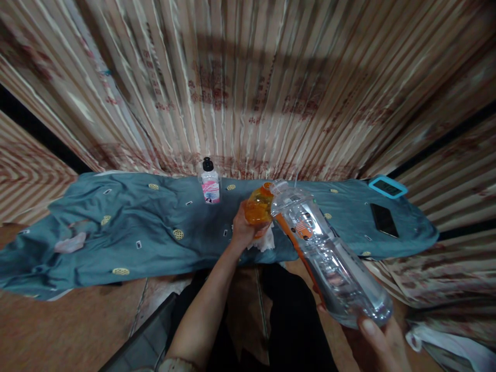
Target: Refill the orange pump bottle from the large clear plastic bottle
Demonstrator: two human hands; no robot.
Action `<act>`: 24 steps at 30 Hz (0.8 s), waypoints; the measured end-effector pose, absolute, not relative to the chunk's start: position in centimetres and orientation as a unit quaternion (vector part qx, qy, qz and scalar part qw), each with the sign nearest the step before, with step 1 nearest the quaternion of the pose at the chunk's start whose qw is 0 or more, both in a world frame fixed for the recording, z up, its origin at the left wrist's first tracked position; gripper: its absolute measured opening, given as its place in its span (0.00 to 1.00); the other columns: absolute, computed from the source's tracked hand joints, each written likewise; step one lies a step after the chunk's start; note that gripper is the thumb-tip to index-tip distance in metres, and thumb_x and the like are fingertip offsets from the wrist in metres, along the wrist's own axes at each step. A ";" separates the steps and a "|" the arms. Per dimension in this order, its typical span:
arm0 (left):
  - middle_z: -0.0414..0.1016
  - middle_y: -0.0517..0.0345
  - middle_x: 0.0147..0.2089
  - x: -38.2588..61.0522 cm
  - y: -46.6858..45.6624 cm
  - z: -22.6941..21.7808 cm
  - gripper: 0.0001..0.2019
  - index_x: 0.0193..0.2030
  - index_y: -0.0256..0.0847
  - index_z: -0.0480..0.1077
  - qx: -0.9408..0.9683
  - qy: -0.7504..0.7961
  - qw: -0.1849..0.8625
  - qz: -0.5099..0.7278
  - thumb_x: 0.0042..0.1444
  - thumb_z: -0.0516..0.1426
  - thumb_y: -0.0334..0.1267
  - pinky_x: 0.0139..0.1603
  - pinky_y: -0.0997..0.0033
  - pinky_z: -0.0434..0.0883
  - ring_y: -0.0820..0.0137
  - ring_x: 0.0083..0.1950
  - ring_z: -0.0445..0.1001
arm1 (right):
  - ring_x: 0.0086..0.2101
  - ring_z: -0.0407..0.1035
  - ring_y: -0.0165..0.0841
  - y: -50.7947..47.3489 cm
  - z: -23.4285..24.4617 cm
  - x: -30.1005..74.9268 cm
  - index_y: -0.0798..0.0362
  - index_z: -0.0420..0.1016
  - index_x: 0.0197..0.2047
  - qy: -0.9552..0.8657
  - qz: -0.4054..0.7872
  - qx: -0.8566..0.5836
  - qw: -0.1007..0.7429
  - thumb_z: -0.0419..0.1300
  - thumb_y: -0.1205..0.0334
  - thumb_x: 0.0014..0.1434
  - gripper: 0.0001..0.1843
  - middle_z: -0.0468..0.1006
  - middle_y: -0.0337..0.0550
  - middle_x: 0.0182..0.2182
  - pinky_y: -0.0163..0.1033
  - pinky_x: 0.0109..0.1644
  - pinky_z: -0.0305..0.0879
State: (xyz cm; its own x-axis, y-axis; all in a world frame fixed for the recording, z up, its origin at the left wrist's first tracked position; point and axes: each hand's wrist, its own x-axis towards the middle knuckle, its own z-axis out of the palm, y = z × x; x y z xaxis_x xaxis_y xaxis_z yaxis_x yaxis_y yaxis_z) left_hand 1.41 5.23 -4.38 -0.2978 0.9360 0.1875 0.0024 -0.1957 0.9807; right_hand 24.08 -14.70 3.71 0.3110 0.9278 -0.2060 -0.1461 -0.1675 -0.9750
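Note:
My left hand point(243, 227) is wrapped round an orange see-through bottle point(258, 206) above the cloth-covered table. In my right hand point(374, 336) is the base of a large clear plastic bottle point(325, 248), tilted so that its mouth end points up and left. That mouth end is at the neck of the orange bottle; I cannot tell whether the two touch. Orange shows along the lower side of the clear bottle. A crumpled white tissue point(265, 241) lies just below the orange bottle.
On the blue patterned cloth point(155, 222) stands a clear pump bottle point(210, 186) with a black top. To the right lie a dark phone point(383, 219) and a blue-framed digital clock point(387, 187). A pleated curtain point(240, 93) hangs close behind. A pale crumpled piece point(72, 243) lies left.

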 end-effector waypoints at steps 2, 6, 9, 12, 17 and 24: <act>0.84 0.56 0.47 1.5 5.3 -4.6 0.32 0.51 0.44 0.73 0.460 0.512 0.371 0.624 0.37 0.75 0.33 0.49 0.63 0.79 0.63 0.45 0.83 | 0.42 0.81 0.52 -14.7 3.5 24.2 0.51 0.68 0.64 -0.340 0.475 -0.597 0.550 0.72 0.41 0.56 0.40 0.85 0.52 0.40 0.56 0.52 0.75; 0.84 0.57 0.46 1.6 5.4 -4.9 0.32 0.51 0.44 0.72 0.460 0.511 0.363 0.629 0.36 0.75 0.32 0.49 0.63 0.79 0.64 0.45 0.83 | 0.41 0.82 0.52 -14.7 3.8 24.0 0.50 0.65 0.68 -0.329 0.486 -0.594 0.550 0.72 0.40 0.55 0.45 0.85 0.53 0.43 0.57 0.53 0.75; 0.84 0.56 0.46 1.5 5.3 -4.8 0.32 0.52 0.43 0.72 0.469 0.513 0.360 0.623 0.37 0.75 0.33 0.48 0.62 0.78 0.62 0.45 0.83 | 0.42 0.82 0.53 -14.6 4.5 23.7 0.50 0.62 0.70 -0.314 0.500 -0.601 0.539 0.73 0.39 0.53 0.50 0.85 0.53 0.45 0.57 0.56 0.74; 0.84 0.55 0.47 1.4 5.3 -4.7 0.33 0.52 0.43 0.73 0.472 0.513 0.358 0.621 0.37 0.75 0.33 0.49 0.62 0.79 0.61 0.46 0.83 | 0.42 0.82 0.52 -14.5 4.9 23.5 0.51 0.61 0.70 -0.306 0.503 -0.607 0.534 0.74 0.37 0.51 0.52 0.84 0.54 0.48 0.56 0.58 0.73; 0.84 0.55 0.46 1.5 5.5 -4.7 0.33 0.51 0.43 0.72 0.459 0.513 0.371 0.624 0.35 0.75 0.33 0.48 0.61 0.80 0.60 0.45 0.84 | 0.39 0.82 0.53 -14.4 4.9 23.6 0.52 0.62 0.68 -0.307 0.498 -0.605 0.540 0.75 0.37 0.50 0.51 0.85 0.55 0.44 0.57 0.54 0.74; 0.84 0.54 0.48 1.4 5.0 -3.9 0.32 0.52 0.44 0.72 0.468 0.522 0.372 0.609 0.38 0.75 0.35 0.52 0.60 0.80 0.60 0.47 0.84 | 0.40 0.82 0.52 -14.6 5.0 23.3 0.50 0.62 0.69 -0.303 0.494 -0.605 0.546 0.74 0.38 0.51 0.50 0.85 0.53 0.44 0.55 0.53 0.76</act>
State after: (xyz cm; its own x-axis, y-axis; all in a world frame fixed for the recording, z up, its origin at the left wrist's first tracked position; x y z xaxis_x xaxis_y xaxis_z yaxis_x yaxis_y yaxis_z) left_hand 1.38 5.00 -3.93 -0.2848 0.9411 0.1824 0.0363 -0.1795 0.9831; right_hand 23.29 -14.59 5.00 0.3284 0.9058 -0.2676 -0.1738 -0.2205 -0.9598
